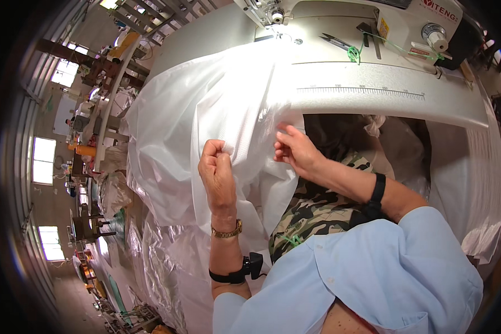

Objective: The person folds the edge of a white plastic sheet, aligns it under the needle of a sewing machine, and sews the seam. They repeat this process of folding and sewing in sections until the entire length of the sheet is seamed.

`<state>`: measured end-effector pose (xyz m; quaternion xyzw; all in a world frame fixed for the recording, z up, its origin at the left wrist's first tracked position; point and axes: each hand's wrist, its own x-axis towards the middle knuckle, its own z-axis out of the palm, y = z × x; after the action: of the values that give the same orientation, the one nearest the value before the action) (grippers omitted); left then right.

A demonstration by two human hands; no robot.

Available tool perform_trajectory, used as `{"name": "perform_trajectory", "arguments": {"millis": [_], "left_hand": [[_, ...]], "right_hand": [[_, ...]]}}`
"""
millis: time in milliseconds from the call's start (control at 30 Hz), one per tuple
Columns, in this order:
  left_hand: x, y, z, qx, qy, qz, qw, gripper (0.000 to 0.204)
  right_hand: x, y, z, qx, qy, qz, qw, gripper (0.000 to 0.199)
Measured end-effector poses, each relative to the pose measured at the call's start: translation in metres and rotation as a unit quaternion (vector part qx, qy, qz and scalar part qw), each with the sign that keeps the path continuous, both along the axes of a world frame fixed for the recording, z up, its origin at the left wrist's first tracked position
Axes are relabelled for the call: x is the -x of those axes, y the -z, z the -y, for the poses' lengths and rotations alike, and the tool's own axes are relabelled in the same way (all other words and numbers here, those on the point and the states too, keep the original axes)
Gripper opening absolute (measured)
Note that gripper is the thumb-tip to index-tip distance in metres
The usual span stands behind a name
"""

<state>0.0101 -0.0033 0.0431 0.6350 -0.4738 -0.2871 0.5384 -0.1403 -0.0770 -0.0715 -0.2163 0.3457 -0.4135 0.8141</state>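
A large sheet of white, slightly see-through fabric runs from under the sewing machine's needle area down toward my lap. My left hand is closed, with thumb and bent fingers pinching a fold of this fabric. To its right, my right hand is in front of the fabric's right edge, its fingers loosely curled and a little apart. I see nothing held in it. The fingertips are close to the cloth, and whether they touch it is unclear.
Tweezers and a green thread lie on the machine bed, which carries a ruler scale. More white fabric hangs at the right. Crinkled clear plastic lies at lower left. Workshop equipment lines the far left.
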Motion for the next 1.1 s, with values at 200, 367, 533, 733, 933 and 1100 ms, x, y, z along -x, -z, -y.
{"name": "perform_trajectory", "arguments": {"millis": [200, 367, 533, 733, 933, 1100], "left_hand": [[0.007, 0.004, 0.011, 0.028, 0.007, 0.050, 0.998, 0.011], [0.014, 0.003, 0.008, 0.047, 0.038, 0.114, 0.992, 0.012], [0.014, 0.003, 0.008, 0.031, 0.056, 0.112, 0.992, 0.013], [0.001, 0.009, 0.016, 0.024, 0.046, 0.037, 0.998, 0.015], [-0.008, 0.009, 0.019, 0.024, 0.018, 0.027, 0.999, 0.014], [-0.004, 0.000, 0.017, 0.018, 0.028, 0.077, 0.996, 0.014]], "right_hand": [[0.017, -0.023, -0.012, 0.154, -0.088, -0.048, 0.983, 0.015], [0.048, -0.051, -0.040, 0.300, -0.118, 0.025, 0.946, 0.011], [0.037, -0.044, -0.033, 0.210, -0.090, -0.045, 0.972, 0.023], [0.012, -0.008, 0.013, -0.009, -0.105, 0.029, 0.994, 0.027], [0.026, -0.006, 0.007, 0.062, -0.105, -0.020, 0.992, 0.019], [0.054, -0.028, -0.016, 0.258, -0.070, -0.092, 0.959, 0.021]]}}
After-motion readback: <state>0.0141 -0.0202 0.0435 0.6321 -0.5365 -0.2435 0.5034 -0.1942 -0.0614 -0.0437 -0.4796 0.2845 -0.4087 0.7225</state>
